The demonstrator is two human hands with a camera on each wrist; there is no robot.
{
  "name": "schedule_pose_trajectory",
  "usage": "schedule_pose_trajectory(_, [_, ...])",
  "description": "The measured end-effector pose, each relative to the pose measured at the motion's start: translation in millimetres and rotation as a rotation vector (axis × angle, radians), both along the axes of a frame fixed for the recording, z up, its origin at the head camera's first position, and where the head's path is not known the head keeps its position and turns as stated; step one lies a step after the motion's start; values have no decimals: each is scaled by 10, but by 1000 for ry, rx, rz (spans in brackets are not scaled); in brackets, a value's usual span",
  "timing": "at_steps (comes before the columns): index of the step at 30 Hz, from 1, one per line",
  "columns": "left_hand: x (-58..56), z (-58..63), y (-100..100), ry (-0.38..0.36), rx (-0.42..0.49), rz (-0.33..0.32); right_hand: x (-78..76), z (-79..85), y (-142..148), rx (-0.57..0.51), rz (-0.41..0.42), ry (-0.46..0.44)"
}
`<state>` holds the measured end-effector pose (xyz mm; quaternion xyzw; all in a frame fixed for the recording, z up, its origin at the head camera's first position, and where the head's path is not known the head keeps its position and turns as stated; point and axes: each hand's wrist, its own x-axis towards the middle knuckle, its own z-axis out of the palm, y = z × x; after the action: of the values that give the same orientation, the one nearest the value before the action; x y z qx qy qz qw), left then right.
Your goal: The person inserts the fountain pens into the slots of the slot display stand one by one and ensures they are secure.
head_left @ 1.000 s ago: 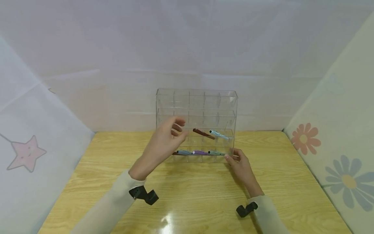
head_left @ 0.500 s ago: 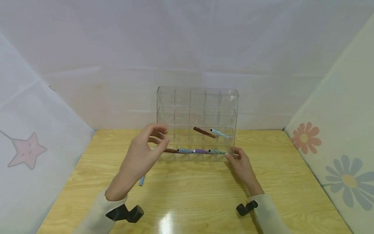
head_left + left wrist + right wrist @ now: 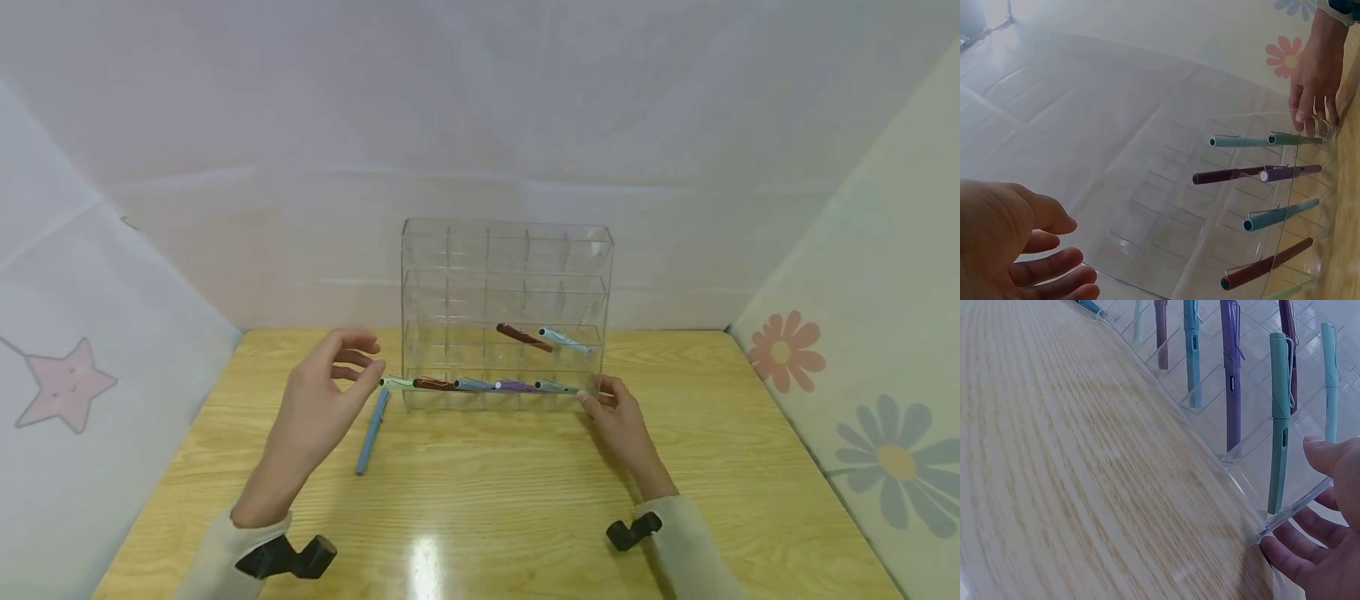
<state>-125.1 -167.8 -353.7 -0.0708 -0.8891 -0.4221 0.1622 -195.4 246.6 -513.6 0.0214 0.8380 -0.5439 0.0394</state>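
Observation:
A clear acrylic pen rack (image 3: 465,287) with tiers of small compartments stands upright on the table. Along its lowest tier sit a pale green pen (image 3: 396,382), a dark red pen (image 3: 435,383), a blue pen (image 3: 474,384), a purple pen (image 3: 514,386) and a green pen (image 3: 1280,425). One tier up are another dark red pen (image 3: 523,337) and a light blue pen (image 3: 564,339). My left hand (image 3: 318,408), fingers loosely bent and holding nothing, hovers left of the rack. With thumb and fingers, my right hand (image 3: 622,425) grips the rack's lower right side.
A loose blue pen (image 3: 372,433) lies on the wooden table (image 3: 480,500), left of the rack and beside my left hand. White cloth (image 3: 480,108) hangs behind, and patterned panels (image 3: 862,400) flank the table.
My left hand has moved left and slightly down, away from the rack front. The pale green pen, the lower dark red pen and the loose blue pen now show fully. My right hand stays put.

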Motion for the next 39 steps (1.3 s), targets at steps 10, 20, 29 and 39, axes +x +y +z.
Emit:
schedule_pose_trajectory(10, [-144, -281, -250, -72, -4, 65, 9, 9, -6, 10, 0, 10])
schedule_pose_trajectory(20, [-380, -729, -489, -255, -6, 81, 20, 21, -5, -10, 1, 3])
schedule_pose_trajectory(29, [-594, -1093, -520, -364, 14, 68, 22, 22, -8, -3, 1, 8])
schedule_pose_trajectory(39, [-769, -1312, -401, -441, 5, 71, 33, 33, -30, -9, 0, 7])
